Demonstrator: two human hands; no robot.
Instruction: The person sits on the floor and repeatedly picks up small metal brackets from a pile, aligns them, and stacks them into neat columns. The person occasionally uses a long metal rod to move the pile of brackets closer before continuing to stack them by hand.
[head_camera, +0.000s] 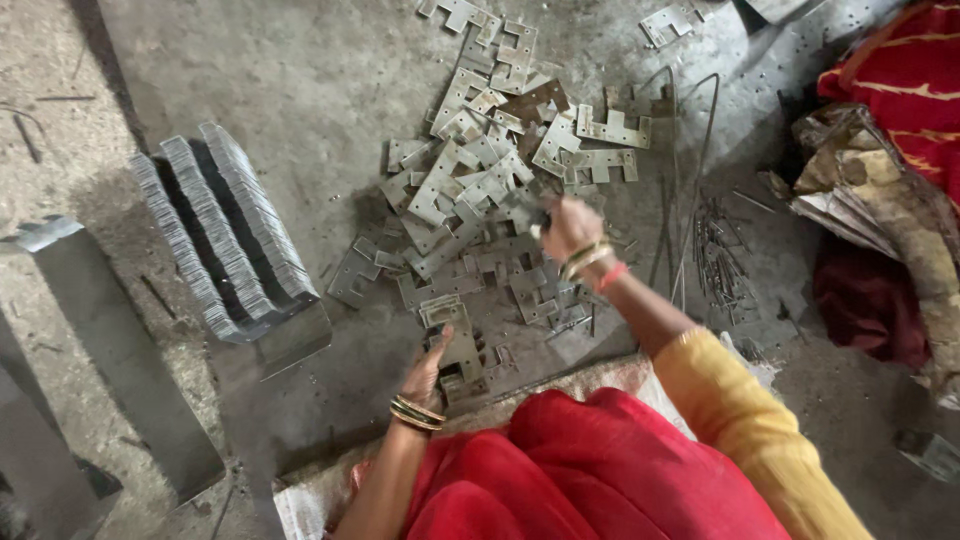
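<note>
Here, left hand (425, 375) gripping stacked plates (455, 345), long axis pointing away.

dull grey metal brackets (470, 200), rough dusty concrete floor (300, 90), red cloth (600, 470), thin metal rods (715, 255).

Dusty grey floor (300, 80) with scattered metal plates (480, 190), stacked plates (225, 235), possibly nails (720, 255).

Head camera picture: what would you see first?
A big scattered pile of grey metal plates covers the middle of the floor. The right hand grips one there, the left hand holds a small stack nearer. Neat rows of stacked plates stand left.
</note>
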